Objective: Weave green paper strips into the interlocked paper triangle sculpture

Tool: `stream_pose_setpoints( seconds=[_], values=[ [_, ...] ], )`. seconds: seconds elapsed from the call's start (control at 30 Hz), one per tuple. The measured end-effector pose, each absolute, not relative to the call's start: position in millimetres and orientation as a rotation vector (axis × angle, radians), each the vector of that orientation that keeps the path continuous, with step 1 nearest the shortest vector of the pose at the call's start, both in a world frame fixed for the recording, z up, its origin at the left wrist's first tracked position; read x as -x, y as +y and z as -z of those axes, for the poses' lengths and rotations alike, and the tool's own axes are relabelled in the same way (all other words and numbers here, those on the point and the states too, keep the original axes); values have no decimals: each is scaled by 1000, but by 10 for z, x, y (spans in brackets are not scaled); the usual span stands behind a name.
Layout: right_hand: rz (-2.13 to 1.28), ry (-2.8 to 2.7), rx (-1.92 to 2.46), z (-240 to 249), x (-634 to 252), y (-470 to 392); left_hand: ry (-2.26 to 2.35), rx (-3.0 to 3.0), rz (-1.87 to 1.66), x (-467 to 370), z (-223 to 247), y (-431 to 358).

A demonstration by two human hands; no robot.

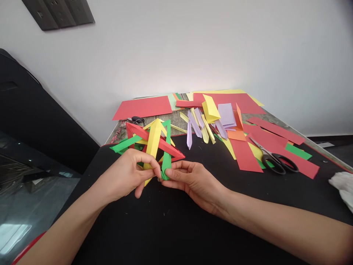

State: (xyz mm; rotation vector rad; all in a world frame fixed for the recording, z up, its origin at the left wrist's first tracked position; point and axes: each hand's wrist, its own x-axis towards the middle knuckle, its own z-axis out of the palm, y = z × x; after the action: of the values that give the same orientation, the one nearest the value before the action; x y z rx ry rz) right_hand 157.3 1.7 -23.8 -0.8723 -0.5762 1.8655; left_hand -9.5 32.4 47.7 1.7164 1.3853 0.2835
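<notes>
plain pale wall (176,48) rises behind a worktop (176,224) that is black in front and wood-patterned toward the back, with a dark socket panel (59,14) at upper left. over the left part of the black area is a star-like paper frame (153,141), made of folded red, yellow and green strips that cross one another; whether it rests on the surface or is held clear cannot be told. the right hand (194,180) pinches the near end of its green strip (167,156) between thumb and fingers. the left hand (138,171) has its fingers curled in at the same end, thumb and forefinger close together; whether they grip it i cannot tell. just behind the frame lies a small black-handled tool (137,119). right of it, slim purple strips (189,136) lie among pale yellow ones, near a folded yellow card (211,110), purple paper (226,115) and a folded orange piece (236,135). a wide red sheet (143,108) lies at the back left. farther right, black-handled scissors (272,157) rest on scattered red and green pieces, and a crumpled white cloth or tissue (343,187) sits at the right edge.
</notes>
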Motion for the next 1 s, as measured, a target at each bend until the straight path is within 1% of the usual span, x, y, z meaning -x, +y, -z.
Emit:
stream_pose_setpoints(
  seconds=[0.67, 1.0],
  values=[
    [-1819, -532, 917, 247, -1532, 12, 1397, -1723, -320, 85, -461, 349],
    [-1830, -627, 931, 210, -1525, -7, 1381, -1745, -303, 87, -443, 339]
  ],
)
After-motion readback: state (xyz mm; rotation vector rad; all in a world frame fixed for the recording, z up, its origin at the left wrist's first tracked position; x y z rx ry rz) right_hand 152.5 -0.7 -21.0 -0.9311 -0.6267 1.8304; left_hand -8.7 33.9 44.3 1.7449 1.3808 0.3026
